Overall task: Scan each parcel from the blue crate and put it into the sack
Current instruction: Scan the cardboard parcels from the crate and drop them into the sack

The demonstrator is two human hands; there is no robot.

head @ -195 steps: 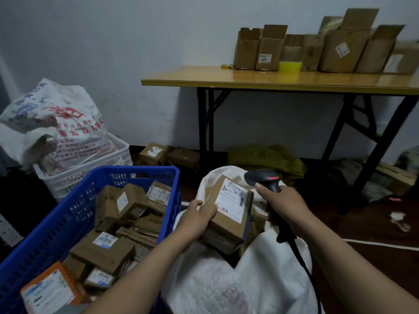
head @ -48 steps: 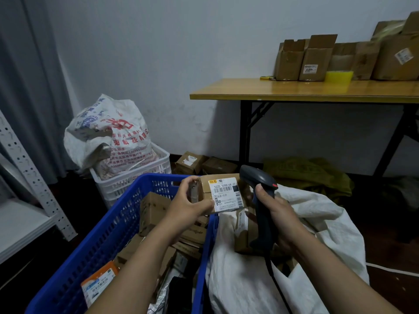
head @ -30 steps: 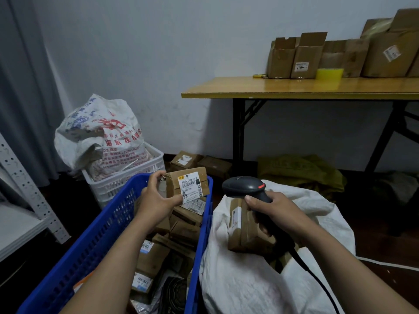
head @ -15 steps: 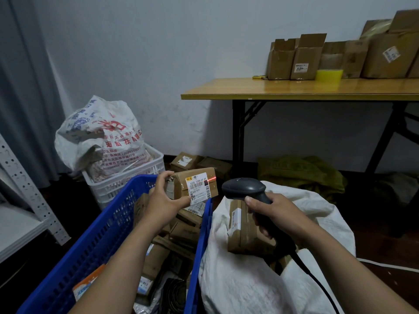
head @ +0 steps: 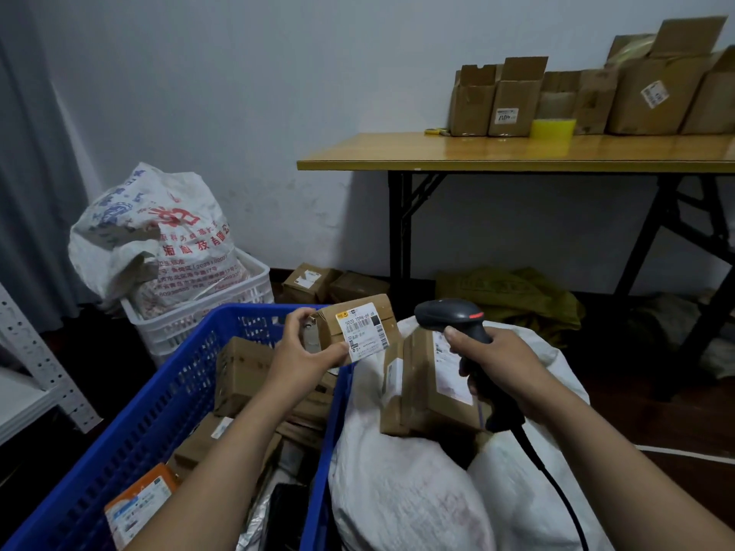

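We see the left hand (head: 303, 359) gripping a small brown parcel (head: 360, 327), thumb on its lower edge and fingers curled over its top left end. The parcel is held above the far right corner of the blue crate (head: 159, 411), with its white label turned toward the camera. Just to its right, the right hand (head: 502, 363) is wrapped around the handle of a black scanner (head: 449, 315), whose head points toward the parcel.

The blue crate holds a loose heap of brown boxes (head: 243, 373), and at its near end an orange-labelled packet (head: 139, 503). Beside it on the right, touching its wall, the white sack (head: 397, 491) stands open; we note two labelled cartons (head: 433, 387) upright in its mouth. Behind the blue crate, a white crate (head: 222, 308) carries a printed bag (head: 159, 240). Open cartons (head: 517, 97) line the table (head: 477, 155).
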